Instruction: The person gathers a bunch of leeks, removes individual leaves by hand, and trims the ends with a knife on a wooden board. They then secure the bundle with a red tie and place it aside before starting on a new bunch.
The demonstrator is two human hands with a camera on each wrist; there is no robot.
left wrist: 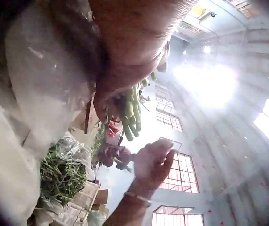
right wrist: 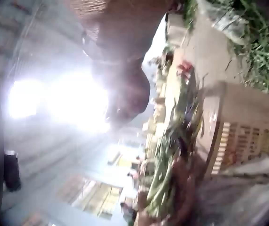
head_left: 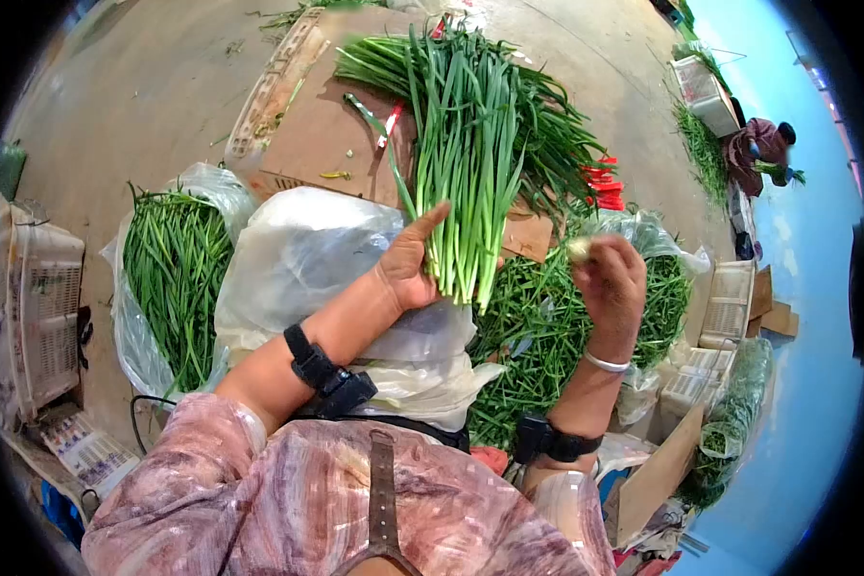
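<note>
My left hand (head_left: 413, 267) grips a bunch of garlic chives (head_left: 466, 163) near its pale stem ends, with the thumb along the near side. The long green leaves point away over a cardboard sheet (head_left: 298, 154). In the left wrist view, the cut stem ends (left wrist: 132, 113) stick out past the palm. To the right, my right hand (head_left: 612, 278) is raised apart from the bunch, its fingers bent. A small pale patch (head_left: 579, 248) shows at its fingertips, blurred; I cannot tell whether it is a held thing. More chives (head_left: 557, 125) lie beneath the bunch on the right.
Red ties (head_left: 605, 184) lie at the cardboard's right edge. Loose greens (head_left: 538, 336) fill a bag below my right hand. Another bag of chives (head_left: 178, 250) stands at left, beside a plastic sheet (head_left: 307, 240). Crates (head_left: 730, 302) line the right side; another person (head_left: 754, 154) is beyond.
</note>
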